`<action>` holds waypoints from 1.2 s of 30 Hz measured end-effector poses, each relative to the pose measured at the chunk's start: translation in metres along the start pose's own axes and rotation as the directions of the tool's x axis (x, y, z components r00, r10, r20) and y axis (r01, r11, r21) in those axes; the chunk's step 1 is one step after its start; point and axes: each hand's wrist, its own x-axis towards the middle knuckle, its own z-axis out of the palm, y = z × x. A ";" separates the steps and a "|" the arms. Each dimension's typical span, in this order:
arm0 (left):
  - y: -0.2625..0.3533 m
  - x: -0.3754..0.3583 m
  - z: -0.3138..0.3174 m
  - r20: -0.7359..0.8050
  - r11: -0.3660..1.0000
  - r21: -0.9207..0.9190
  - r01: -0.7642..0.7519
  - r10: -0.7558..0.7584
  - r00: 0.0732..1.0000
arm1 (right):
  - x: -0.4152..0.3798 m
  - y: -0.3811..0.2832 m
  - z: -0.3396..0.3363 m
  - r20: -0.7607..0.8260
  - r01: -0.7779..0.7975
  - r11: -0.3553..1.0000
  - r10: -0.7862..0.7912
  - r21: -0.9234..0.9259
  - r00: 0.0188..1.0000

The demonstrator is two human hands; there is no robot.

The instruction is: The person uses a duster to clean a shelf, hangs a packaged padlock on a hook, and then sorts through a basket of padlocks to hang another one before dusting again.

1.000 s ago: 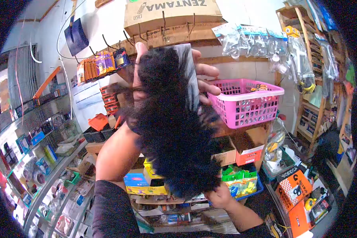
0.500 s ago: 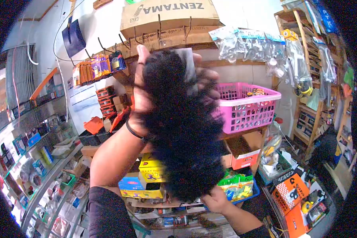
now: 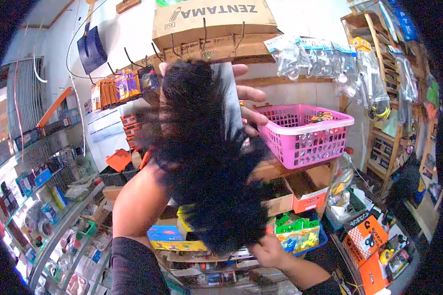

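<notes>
A large black fluffy duster fills the middle of the view, its strands blurred by motion. My right hand is closed at its lower end; the handle itself is hidden. Behind the duster's upper part is my left hand, raised, with the thumb at the left and the fingers curving out at the right. A flat whitish piece lies in that hand, mostly covered by the duster, so its kind cannot be made out.
A pink basket stands on a shelf to the right, under hanging clear packets. Above is a cardboard box. Open boxes and bagged goods sit lower down. A glass display case runs along the left.
The duster has swept left across the left hand, now covering its wrist and more of the palm. More of the whitish piece and the fingers shows at the right.
</notes>
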 end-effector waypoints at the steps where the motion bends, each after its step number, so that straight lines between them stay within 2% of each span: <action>1: 0.002 0.000 -0.003 0.088 1.000 -0.014 -0.014 0.016 0.996 | -0.001 0.002 -0.001 0.019 -0.045 0.999 0.045 0.019 0.999; 2: -0.003 -0.005 0.023 -0.201 0.994 -0.003 -0.106 0.103 0.974 | 0.000 0.003 -0.002 0.026 -0.045 0.999 0.044 0.015 0.999; 3: -0.008 -0.009 0.050 -0.473 0.981 0.032 -0.191 0.183 0.862 | 0.002 0.003 -0.002 -0.013 -0.202 0.974 0.204 0.103 0.979; 4: -0.003 -0.004 0.046 -0.558 0.914 0.186 -0.360 0.400 0.728 | 0.004 0.002 0.000 -0.038 -0.350 0.916 0.364 0.196 0.931; 5: -0.002 -0.006 0.045 -0.569 0.918 0.099 -0.383 0.368 0.735 | 0.006 0.002 0.005 -0.031 -0.355 0.915 0.367 0.194 0.930; 6: 0.003 -0.016 0.033 -0.408 0.968 0.046 -0.245 0.242 0.880 | 0.009 0.002 0.012 -0.015 -0.080 0.996 0.081 0.039 0.997; 7: 0.009 -0.028 0.013 -0.224 0.995 0.024 -0.094 0.096 0.970 | 0.010 0.003 0.018 0.045 0.213 0.972 -0.210 -0.103 0.977; 8: 0.018 -0.030 -0.001 -0.059 0.995 -0.094 -0.033 0.028 0.998 | 0.009 0.003 0.022 0.034 0.098 0.991 -0.095 -0.093 0.995; 9: 0.023 -0.037 -0.009 0.039 0.998 -0.042 -0.053 0.054 0.998 | 0.008 0.000 0.024 0.051 0.090 0.992 -0.086 -0.084 0.995; 10: 0.025 -0.039 0.020 -0.145 0.969 -0.142 -0.202 0.182 0.973 | 0.015 -0.003 0.022 -0.020 -0.064 0.998 0.064 -0.008 0.998; 11: 0.025 -0.040 0.046 -0.326 0.908 -0.212 -0.361 0.282 0.902 | 0.024 -0.007 0.022 -0.083 -0.209 0.975 0.215 0.074 0.973; 12: 0.028 -0.042 0.041 -0.332 0.942 -0.012 -0.334 0.311 0.890 | 0.029 -0.015 0.027 -0.057 -0.184 0.978 0.190 0.096 0.980; 13: 0.030 -0.044 0.046 -0.432 0.930 0.102 -0.354 0.362 0.826 | 0.033 -0.021 0.035 -0.051 -0.182 0.980 0.187 0.086 0.981; 14: 0.039 -0.056 0.032 -0.306 0.977 0.079 -0.196 0.211 0.928 | 0.037 -0.026 0.042 -0.011 -0.024 0.999 0.024 0.025 1.000; 15: 0.047 -0.066 0.021 -0.174 0.996 0.082 -0.028 0.042 0.984 | 0.039 -0.029 0.048 0.038 0.138 0.990 -0.137 -0.024 0.990; 16: 0.051 -0.074 0.012 -0.141 0.995 0.091 -0.040 0.053 0.989 | 0.035 -0.026 0.049 0.079 -0.091 0.992 0.084 0.093 0.993; 17: 0.055 -0.074 0.023 -0.135 0.995 0.096 -0.041 0.054 0.989 | 0.040 -0.024 0.048 0.076 -0.085 0.992 0.078 0.090 0.994; 18: 0.054 -0.072 0.045 -0.415 0.957 0.208 -0.202 0.273 0.868 | 0.043 -0.022 0.050 0.059 -0.124 0.989 0.120 0.075 0.991; 19: 0.055 -0.071 0.057 -0.617 0.879 0.361 -0.310 0.475 0.628 | 0.049 -0.022 0.052 0.040 -0.157 0.986 0.154 0.059 0.987; 20: 0.056 -0.073 0.053 -0.623 0.862 0.384 -0.331 0.507 0.596 | 0.054 -0.027 0.056 0.109 -0.106 0.993 0.111 -0.052 0.988; 21: 0.059 -0.077 0.057 -0.622 0.882 0.328 -0.337 0.470 0.626 | 0.055 -0.028 0.064 0.112 -0.099 0.993 0.105 -0.056 0.988; 22: 0.067 -0.089 0.035 -0.458 0.957 0.160 -0.244 0.291 0.840 | 0.055 -0.027 0.073 0.103 -0.016 0.999 0.020 -0.040 0.994; 23: 0.078 -0.094 0.023 -0.230 0.995 0.019 -0.096 0.098 0.968 | 0.056 -0.026 0.081 0.093 0.067 0.998 -0.065 -0.021 0.994; 24: 0.079 -0.104 0.019 -0.240 0.986 0.041 -0.159 0.164 0.957 | 0.058 -0.024 0.083 0.098 0.071 0.997 -0.068 -0.020 0.993; 25: 0.080 -0.112 0.014 -0.247 0.975 0.125 -0.185 0.211 0.946 | 0.059 -0.020 0.082 0.124 0.055 0.990 -0.039 -0.127 0.992; 26: 0.078 -0.102 0.029 -0.456 0.919 0.245 -0.308 0.390 0.800 | 0.059 -0.016 0.081 0.146 0.039 0.971 -0.004 -0.235 0.989; 27: 0.074 -0.093 0.048 -0.612 0.840 0.384 -0.383 0.543 0.576 | 0.058 -0.012 0.083 0.166 0.021 0.940 0.038 -0.340 0.985; 28: 0.076 -0.100 0.051 -0.575 0.890 0.291 -0.350 0.455 0.680 | 0.053 -0.003 0.094 0.148 0.049 0.962 -0.009 -0.269 0.989; 29: 0.079 -0.111 0.037 -0.720 0.940 0.154 -0.303 0.317 0.618 | 0.053 -0.002 0.101 0.148 0.043 0.962 -0.003 -0.269 0.989; 30: 0.086 -0.120 0.015 -0.449 0.972 0.018 -0.233 0.216 0.867 | 0.054 -0.002 0.108 0.084 0.061 0.982 -0.046 -0.181 0.995; 31: 0.090 -0.129 -0.004 -0.103 0.990 -0.081 -0.117 0.109 0.989 | 0.055 -0.002 0.114 0.015 0.086 0.992 -0.085 -0.091 0.996; 32: 0.087 -0.135 -0.011 -0.076 0.984 -0.062 -0.166 0.161 0.984 | 0.061 0.001 0.112 0.016 0.150 0.980 -0.150 -0.132 0.989; 33: 0.078 -0.131 0.030 -0.440 0.943 0.030 -0.330 0.309 0.843 | 0.065 0.003 0.109 0.019 0.214 0.962 -0.214 -0.171 0.977; 34: 0.082 -0.130 0.030 -0.468 0.915 -0.050 -0.401 0.333 0.819 | 0.065 0.000 0.113 0.055 0.003 0.983 0.008 -0.184 0.998; 35: 0.086 -0.131 0.028 -0.497 0.874 -0.130 -0.468 0.351 0.794 | 0.063 -0.005 0.118 0.086 -0.209 0.957 0.230 -0.204 0.969; 36: 0.081 -0.134 0.030 -0.565 0.897 -0.003 -0.442 0.363 0.741 | 0.064 -0.011 0.125 0.083 -0.211 0.956 0.231 -0.204 0.969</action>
